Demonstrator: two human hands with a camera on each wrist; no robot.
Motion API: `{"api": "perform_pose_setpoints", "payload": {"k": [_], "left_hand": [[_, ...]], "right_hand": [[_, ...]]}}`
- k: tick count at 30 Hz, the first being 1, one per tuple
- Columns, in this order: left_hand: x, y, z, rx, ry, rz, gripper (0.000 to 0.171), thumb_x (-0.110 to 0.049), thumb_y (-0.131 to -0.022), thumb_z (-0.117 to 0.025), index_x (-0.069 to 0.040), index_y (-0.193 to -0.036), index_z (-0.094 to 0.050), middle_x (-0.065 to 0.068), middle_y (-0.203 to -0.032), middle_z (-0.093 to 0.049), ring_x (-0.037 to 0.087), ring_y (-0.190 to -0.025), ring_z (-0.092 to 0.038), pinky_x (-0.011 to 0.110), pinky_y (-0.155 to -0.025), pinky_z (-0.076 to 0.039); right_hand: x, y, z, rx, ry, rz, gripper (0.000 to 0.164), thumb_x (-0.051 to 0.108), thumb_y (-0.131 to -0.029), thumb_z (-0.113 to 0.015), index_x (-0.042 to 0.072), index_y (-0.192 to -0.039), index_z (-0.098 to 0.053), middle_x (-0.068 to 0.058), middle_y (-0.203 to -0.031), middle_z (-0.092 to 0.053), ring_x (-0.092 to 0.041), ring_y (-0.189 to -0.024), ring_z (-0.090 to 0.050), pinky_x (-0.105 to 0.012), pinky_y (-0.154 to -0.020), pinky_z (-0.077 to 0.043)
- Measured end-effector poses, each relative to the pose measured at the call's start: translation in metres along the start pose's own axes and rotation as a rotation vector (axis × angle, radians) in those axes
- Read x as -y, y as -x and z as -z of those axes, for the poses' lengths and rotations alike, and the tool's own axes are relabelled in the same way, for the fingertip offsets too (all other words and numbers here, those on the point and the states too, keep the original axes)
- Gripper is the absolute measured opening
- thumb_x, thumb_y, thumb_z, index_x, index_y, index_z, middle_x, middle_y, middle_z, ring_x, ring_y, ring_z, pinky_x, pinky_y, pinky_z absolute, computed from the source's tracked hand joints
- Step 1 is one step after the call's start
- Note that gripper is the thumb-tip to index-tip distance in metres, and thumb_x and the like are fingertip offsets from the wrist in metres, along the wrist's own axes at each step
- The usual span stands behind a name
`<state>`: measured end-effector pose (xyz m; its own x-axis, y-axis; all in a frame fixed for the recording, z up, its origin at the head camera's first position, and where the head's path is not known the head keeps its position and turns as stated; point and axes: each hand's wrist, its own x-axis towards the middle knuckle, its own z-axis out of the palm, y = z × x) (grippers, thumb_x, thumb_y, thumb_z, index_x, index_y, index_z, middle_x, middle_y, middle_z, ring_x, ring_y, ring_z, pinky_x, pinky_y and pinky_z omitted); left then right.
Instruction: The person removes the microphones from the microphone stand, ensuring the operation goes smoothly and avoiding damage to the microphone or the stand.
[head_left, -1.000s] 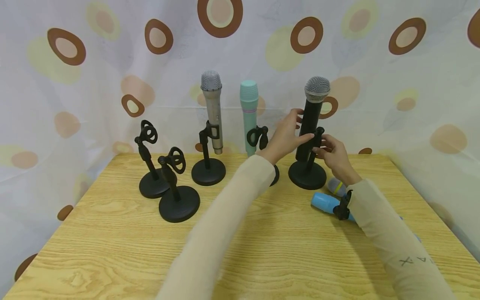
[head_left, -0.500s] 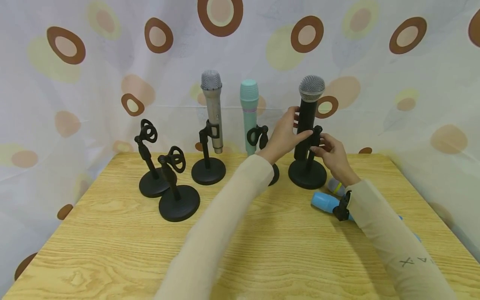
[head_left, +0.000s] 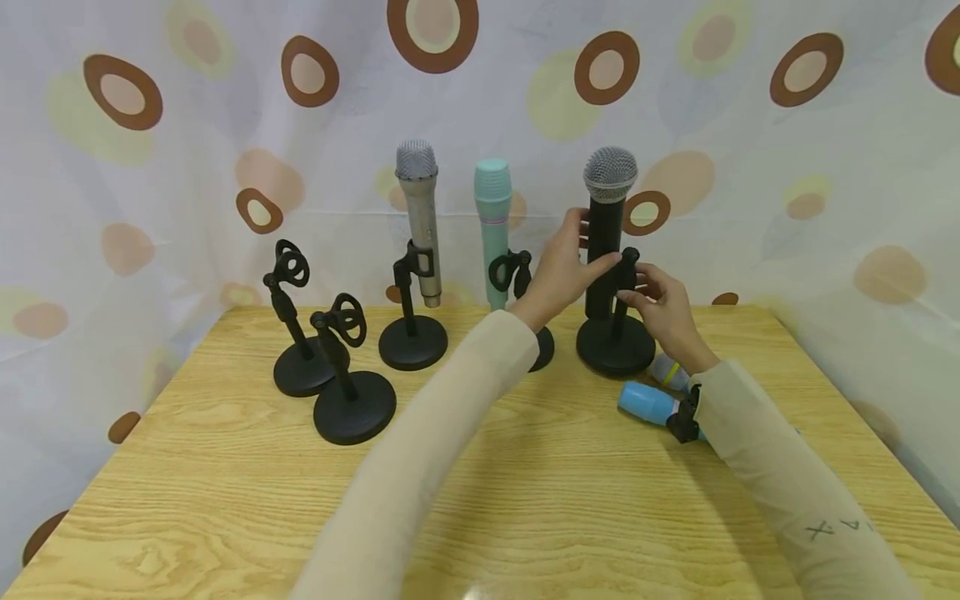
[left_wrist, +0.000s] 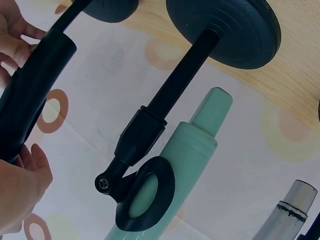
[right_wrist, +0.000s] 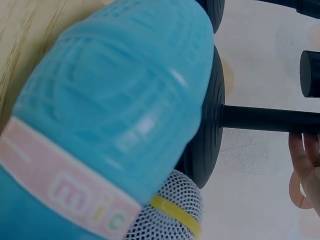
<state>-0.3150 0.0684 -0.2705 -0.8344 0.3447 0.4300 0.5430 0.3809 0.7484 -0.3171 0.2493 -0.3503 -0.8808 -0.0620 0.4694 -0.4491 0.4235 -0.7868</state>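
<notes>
A black microphone [head_left: 606, 229] with a silver mesh head stands nearly upright at the right-hand microphone stand [head_left: 617, 346]. My left hand [head_left: 564, 271] grips its body from the left, thumb across the front. With thumb and fingers my right hand [head_left: 666, 312] holds the upper part of that stand, close beside the microphone. In the left wrist view, both hands are at the black microphone [left_wrist: 35, 92]; the clip is hidden behind it. In the right wrist view, the fingertips [right_wrist: 300, 155] touch the stand's pole [right_wrist: 265, 117].
Left of the hands, a mint microphone [head_left: 493, 225] and a silver microphone [head_left: 422, 212] sit in stands. Two stands [head_left: 354, 408] with bare clips are at the left. A blue microphone [head_left: 647, 402] and a grey-headed microphone [head_left: 670, 371] lie near the right forearm.
The black microphone has moved left and become more upright, my left hand moving with it. My right hand has shifted slightly left at the stand's top. The head view has turned a little.
</notes>
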Motion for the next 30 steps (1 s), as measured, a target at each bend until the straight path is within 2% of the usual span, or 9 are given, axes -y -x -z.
{"api": "perform_pose_setpoints", "payload": {"k": [6,11,18,22,30], "left_hand": [[-0.002,0.0,0.006,0.003,0.003,-0.016,0.062,-0.022,-0.086,-0.063,-0.007,-0.135,-0.028,0.011,-0.124,-0.051,0.02,-0.111,-0.054,0.028,-0.091,-0.047],[-0.003,0.0,0.011,0.02,0.019,-0.008,0.063,-0.021,-0.086,-0.063,-0.008,-0.137,-0.027,0.011,-0.126,-0.051,0.021,-0.112,-0.054,0.03,-0.092,-0.048],[-0.006,0.0,0.014,0.014,0.024,0.006,0.063,-0.025,-0.086,-0.063,-0.009,-0.136,-0.027,0.01,-0.126,-0.052,0.02,-0.111,-0.054,0.03,-0.092,-0.047],[-0.007,0.001,0.016,0.004,0.019,0.005,0.06,-0.027,-0.086,-0.063,-0.009,-0.134,-0.03,0.009,-0.125,-0.053,0.019,-0.109,-0.055,0.027,-0.088,-0.048],[-0.007,0.003,0.023,0.034,-0.002,-0.007,0.059,-0.027,-0.086,-0.062,-0.01,-0.133,-0.031,0.008,-0.125,-0.052,0.018,-0.108,-0.055,0.024,-0.088,-0.048]], "right_hand": [[0.003,0.001,-0.002,-0.027,0.042,0.045,0.034,0.009,-0.088,-0.06,0.004,-0.121,-0.055,-0.003,-0.1,-0.059,0.002,-0.081,-0.056,-0.011,-0.069,-0.046],[0.008,0.002,-0.004,-0.042,0.039,0.069,0.036,0.007,-0.087,-0.06,0.003,-0.122,-0.055,-0.005,-0.099,-0.058,0.003,-0.08,-0.055,-0.009,-0.068,-0.046],[0.043,0.012,-0.005,-0.056,0.063,0.071,0.034,-0.003,-0.086,-0.058,-0.005,-0.119,-0.054,-0.021,-0.1,-0.057,-0.004,-0.078,-0.055,-0.006,-0.067,-0.045],[0.044,0.012,-0.005,-0.053,0.063,0.081,0.033,-0.003,-0.086,-0.058,-0.006,-0.118,-0.054,-0.023,-0.101,-0.057,-0.002,-0.078,-0.055,-0.005,-0.068,-0.045],[0.048,0.013,-0.005,-0.04,0.084,0.093,0.033,-0.005,-0.085,-0.058,-0.008,-0.117,-0.054,-0.025,-0.101,-0.058,0.001,-0.077,-0.055,-0.003,-0.07,-0.044]]}}
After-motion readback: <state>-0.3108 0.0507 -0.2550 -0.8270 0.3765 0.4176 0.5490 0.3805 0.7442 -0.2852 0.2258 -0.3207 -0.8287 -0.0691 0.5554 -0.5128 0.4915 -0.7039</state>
